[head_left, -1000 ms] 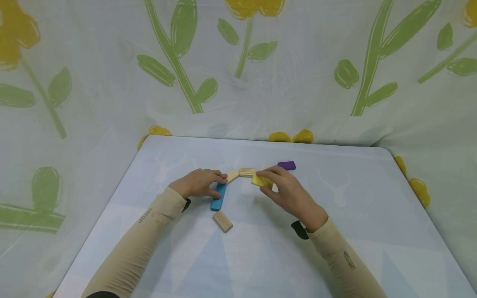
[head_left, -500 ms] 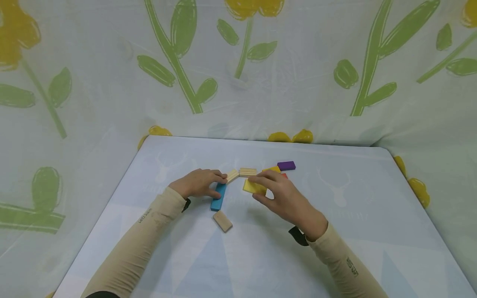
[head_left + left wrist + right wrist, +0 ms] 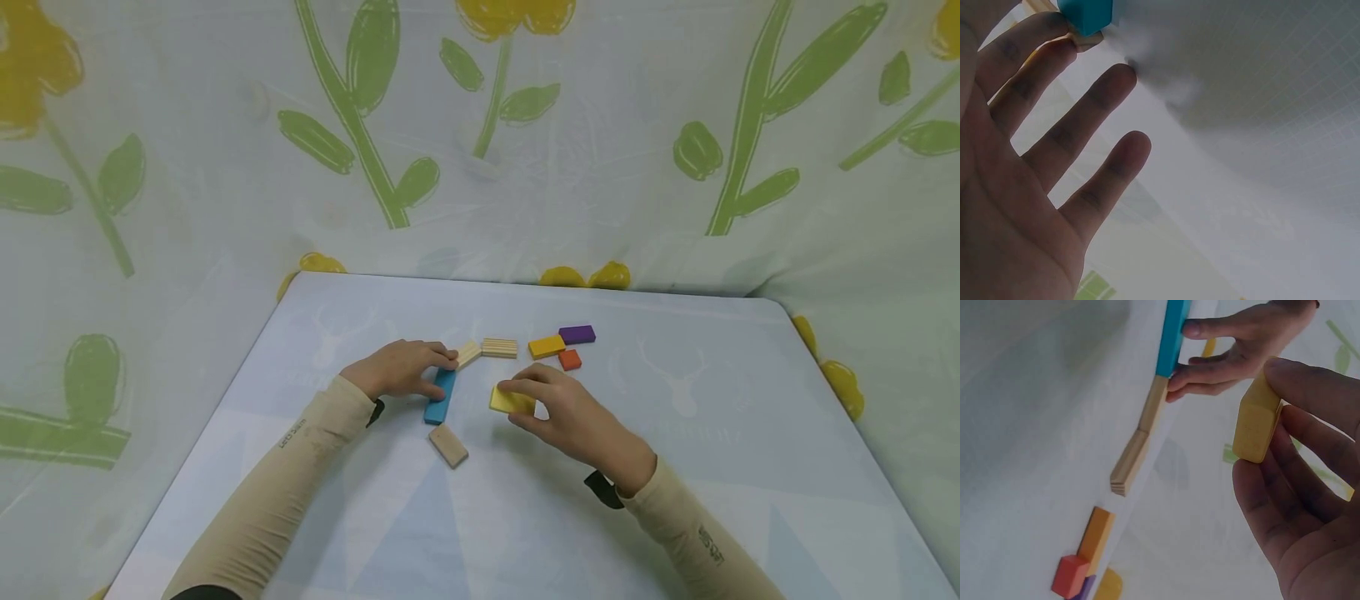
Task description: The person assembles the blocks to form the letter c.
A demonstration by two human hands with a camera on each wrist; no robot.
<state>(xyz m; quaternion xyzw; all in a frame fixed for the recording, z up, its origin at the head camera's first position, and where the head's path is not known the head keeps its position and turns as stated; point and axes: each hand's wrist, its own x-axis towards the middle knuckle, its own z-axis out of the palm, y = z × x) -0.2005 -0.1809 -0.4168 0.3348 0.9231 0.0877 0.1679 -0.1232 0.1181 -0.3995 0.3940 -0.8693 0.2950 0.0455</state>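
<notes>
My right hand (image 3: 573, 408) pinches a yellow block (image 3: 510, 401) between thumb and fingertips, above the table. In the right wrist view that yellow block (image 3: 1257, 422) shows its end face. My left hand (image 3: 397, 368) lies beside a blue block (image 3: 439, 398). Its thumb touches the blue block's side, and its other fingertips are right at the joint with a plain wooden block (image 3: 468, 355). Seen from the left wrist, the fingers (image 3: 1082, 128) are spread and mostly straight near the end of the blue block (image 3: 1089, 14). Another wooden block (image 3: 499, 347), with grooves, follows in the row.
Off to the right lie an orange-yellow block (image 3: 547, 346), a purple block (image 3: 577, 334) and a small red block (image 3: 570, 360), close together. One more wooden block (image 3: 448, 446) lies near the blue block's front end. The white table (image 3: 712, 500) backs onto a flower-printed curtain (image 3: 600, 167).
My right hand has carried the yellow block left and toward me, uncovering the orange-yellow and red blocks. The left hand has stayed in place.
</notes>
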